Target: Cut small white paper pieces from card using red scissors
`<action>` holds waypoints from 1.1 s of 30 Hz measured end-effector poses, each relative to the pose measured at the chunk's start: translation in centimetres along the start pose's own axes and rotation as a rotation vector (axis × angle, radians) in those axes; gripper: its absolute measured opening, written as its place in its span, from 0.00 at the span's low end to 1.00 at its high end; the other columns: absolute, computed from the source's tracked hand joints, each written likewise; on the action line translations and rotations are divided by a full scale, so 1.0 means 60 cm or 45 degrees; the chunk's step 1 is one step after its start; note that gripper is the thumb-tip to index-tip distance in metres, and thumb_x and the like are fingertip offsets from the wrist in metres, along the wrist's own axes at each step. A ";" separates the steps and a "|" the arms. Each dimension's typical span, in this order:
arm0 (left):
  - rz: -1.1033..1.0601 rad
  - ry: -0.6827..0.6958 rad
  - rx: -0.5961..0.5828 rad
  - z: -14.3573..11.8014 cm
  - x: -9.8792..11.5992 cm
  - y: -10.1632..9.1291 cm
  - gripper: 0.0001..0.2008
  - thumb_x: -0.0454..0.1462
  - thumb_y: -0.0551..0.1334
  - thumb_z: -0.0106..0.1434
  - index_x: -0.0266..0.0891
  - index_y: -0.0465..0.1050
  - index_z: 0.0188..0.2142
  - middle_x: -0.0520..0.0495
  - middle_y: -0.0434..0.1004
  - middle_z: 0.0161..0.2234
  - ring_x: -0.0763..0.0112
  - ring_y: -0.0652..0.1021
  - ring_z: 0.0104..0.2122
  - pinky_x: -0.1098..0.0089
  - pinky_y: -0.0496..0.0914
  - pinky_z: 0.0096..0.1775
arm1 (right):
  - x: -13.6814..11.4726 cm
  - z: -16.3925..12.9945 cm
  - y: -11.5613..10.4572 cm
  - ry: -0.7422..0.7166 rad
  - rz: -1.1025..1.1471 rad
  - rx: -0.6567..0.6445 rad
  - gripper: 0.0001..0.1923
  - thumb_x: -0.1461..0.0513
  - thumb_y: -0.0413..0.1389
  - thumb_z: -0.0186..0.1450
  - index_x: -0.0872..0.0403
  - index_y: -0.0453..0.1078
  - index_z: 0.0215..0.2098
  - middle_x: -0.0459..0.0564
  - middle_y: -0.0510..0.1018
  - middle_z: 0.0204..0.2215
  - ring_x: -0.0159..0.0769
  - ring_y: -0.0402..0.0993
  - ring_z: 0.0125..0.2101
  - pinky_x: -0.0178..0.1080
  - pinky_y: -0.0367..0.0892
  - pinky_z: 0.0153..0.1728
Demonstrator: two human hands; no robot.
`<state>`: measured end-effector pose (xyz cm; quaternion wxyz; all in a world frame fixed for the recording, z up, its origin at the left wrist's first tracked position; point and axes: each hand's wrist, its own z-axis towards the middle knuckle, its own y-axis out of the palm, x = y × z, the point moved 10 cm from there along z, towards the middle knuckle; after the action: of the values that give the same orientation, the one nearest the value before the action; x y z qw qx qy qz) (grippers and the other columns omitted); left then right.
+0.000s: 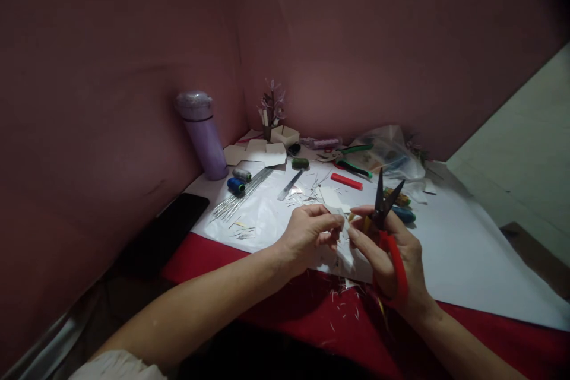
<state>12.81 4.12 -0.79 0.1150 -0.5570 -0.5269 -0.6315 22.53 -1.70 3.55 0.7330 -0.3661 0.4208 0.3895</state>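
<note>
My left hand (pixel 314 227) is closed in a pinch on a small pale strip (pixel 344 219), perhaps paper or film. In my right hand (pixel 403 252) are scissors (pixel 394 267) with red handles, their dark blades pointing up and spread apart. The thumb and forefinger of that hand reach close to the strip; whether they touch it I cannot tell. Behind the hands lies a white card (pixel 329 197) among scattered thin clippings. Wrapped yarn or thread bundles, one of them blue (pixel 404 215), sit partly hidden behind the right hand.
A purple bottle (pixel 203 139) stands at the left, near blue (pixel 236 186) and grey (pixel 242 174) thread spools and thin wires (pixel 243 196). Farther back are green-handled pliers (pixel 354 167), a red bar-shaped item (pixel 346 181), a craft knife (pixel 290 184) and a plastic bag (pixel 387 151).
</note>
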 end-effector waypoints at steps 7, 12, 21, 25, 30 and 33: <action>0.031 0.058 -0.032 0.003 0.003 0.001 0.13 0.37 0.69 0.46 0.34 0.65 0.19 0.52 0.67 0.17 0.79 0.67 0.16 0.74 0.61 0.22 | 0.000 0.002 0.000 -0.003 0.009 -0.002 0.11 0.60 0.58 0.59 0.51 0.66 0.41 0.42 0.71 0.24 0.29 0.67 0.22 0.32 0.63 0.22; 0.064 0.095 -0.032 0.001 0.008 0.003 0.12 0.37 0.68 0.47 0.34 0.66 0.20 0.52 0.67 0.17 0.80 0.66 0.16 0.74 0.62 0.22 | -0.005 0.004 -0.004 -0.024 -0.031 0.024 0.11 0.60 0.58 0.58 0.52 0.66 0.40 0.43 0.72 0.24 0.30 0.68 0.22 0.33 0.64 0.23; 0.074 0.086 -0.053 0.001 0.008 0.003 0.11 0.36 0.67 0.48 0.34 0.67 0.20 0.52 0.67 0.17 0.79 0.67 0.16 0.75 0.62 0.21 | -0.006 0.003 -0.001 -0.036 -0.026 0.012 0.10 0.62 0.57 0.59 0.50 0.66 0.40 0.42 0.71 0.24 0.29 0.68 0.23 0.32 0.64 0.23; 0.086 0.098 -0.049 0.002 0.008 0.001 0.11 0.35 0.67 0.49 0.34 0.66 0.19 0.51 0.67 0.17 0.79 0.66 0.16 0.74 0.62 0.22 | -0.007 0.003 -0.003 -0.038 -0.041 0.021 0.10 0.62 0.58 0.59 0.50 0.67 0.40 0.42 0.71 0.25 0.28 0.68 0.23 0.32 0.64 0.23; 0.049 0.044 -0.037 0.002 0.006 -0.001 0.11 0.35 0.67 0.47 0.33 0.65 0.19 0.51 0.67 0.18 0.79 0.67 0.17 0.73 0.62 0.23 | -0.006 0.004 -0.003 0.010 0.061 0.004 0.10 0.59 0.58 0.60 0.51 0.67 0.40 0.42 0.71 0.23 0.29 0.70 0.22 0.32 0.66 0.25; 0.004 0.041 -0.026 0.003 0.014 -0.004 0.10 0.34 0.67 0.47 0.33 0.66 0.20 0.51 0.67 0.18 0.78 0.68 0.18 0.73 0.61 0.24 | 0.002 0.005 0.003 0.095 0.179 -0.049 0.12 0.55 0.56 0.61 0.52 0.67 0.41 0.43 0.72 0.22 0.29 0.69 0.21 0.33 0.67 0.25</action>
<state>12.41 4.75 -0.25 0.1190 -0.5487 -0.5176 -0.6456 22.54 -1.32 3.51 0.6804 -0.3638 0.4651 0.4341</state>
